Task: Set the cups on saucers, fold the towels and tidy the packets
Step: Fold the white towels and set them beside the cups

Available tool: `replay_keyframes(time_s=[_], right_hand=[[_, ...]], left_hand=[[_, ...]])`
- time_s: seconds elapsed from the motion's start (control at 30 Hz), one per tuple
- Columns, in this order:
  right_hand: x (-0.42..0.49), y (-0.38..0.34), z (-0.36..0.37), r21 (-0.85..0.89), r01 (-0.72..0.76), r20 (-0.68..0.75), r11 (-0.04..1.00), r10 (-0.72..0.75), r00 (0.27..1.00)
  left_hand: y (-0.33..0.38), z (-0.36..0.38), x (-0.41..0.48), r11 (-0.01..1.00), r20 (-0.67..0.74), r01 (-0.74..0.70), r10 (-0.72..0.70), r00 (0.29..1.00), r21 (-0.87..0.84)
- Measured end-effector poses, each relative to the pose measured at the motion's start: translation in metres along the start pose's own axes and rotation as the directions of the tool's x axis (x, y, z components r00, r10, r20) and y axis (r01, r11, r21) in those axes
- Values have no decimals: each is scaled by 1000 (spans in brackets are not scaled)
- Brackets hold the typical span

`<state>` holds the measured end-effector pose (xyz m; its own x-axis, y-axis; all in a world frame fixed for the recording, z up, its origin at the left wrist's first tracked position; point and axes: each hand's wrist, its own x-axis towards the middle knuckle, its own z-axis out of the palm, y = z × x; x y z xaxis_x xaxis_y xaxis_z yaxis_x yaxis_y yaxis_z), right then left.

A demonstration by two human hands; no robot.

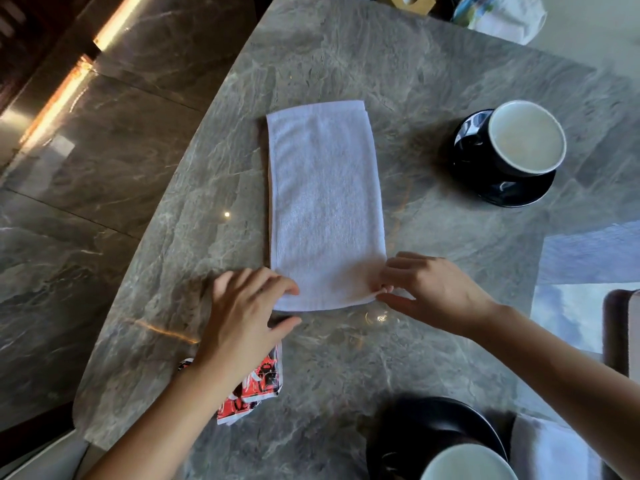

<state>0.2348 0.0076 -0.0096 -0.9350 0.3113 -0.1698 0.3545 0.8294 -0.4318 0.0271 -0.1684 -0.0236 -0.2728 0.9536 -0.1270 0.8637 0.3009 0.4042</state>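
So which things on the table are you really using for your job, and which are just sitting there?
For the job:
- long white terry towel, both hands at its near end
- dark cup on black saucer
- second white-lined cup on black saucer
- red-and-white printed packets

Just lying about:
- crumpled white plastic bag
- tan wooden holder

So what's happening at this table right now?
A person is folding a white towel laid out long on the marble table. The left hand rests at its near left corner and the right hand pinches the near right corner. A dark cup already sits on its saucer at the far right; another cup is nearest the camera. Red printed packets lie under the left wrist.
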Motion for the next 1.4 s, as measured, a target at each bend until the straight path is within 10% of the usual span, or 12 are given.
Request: replay_keyframes(time_s=[0.3,0.47,0.57,0.8,1.4], right_hand=[[-9,-11,17,136,43,-451,990,23,892],[-11,-20,18,380,-112,-430,918,282,857],[-10,-26,16,542,-170,-403,823,432,807],[-8,-23,19,713,-273,-245,645,595,766],[38,0,16,449,-420,-313,788,579,753]], left_hand=[[8,13,-3,995,-187,101,-99,977,2],[10,2,-3,947,-288,38,-134,948,-318],[23,-11,-3,743,-169,65,-235,957,-666],[30,-6,14,561,-4,192,-329,944,-805],[8,16,61,813,-164,268,-401,901,-517]])
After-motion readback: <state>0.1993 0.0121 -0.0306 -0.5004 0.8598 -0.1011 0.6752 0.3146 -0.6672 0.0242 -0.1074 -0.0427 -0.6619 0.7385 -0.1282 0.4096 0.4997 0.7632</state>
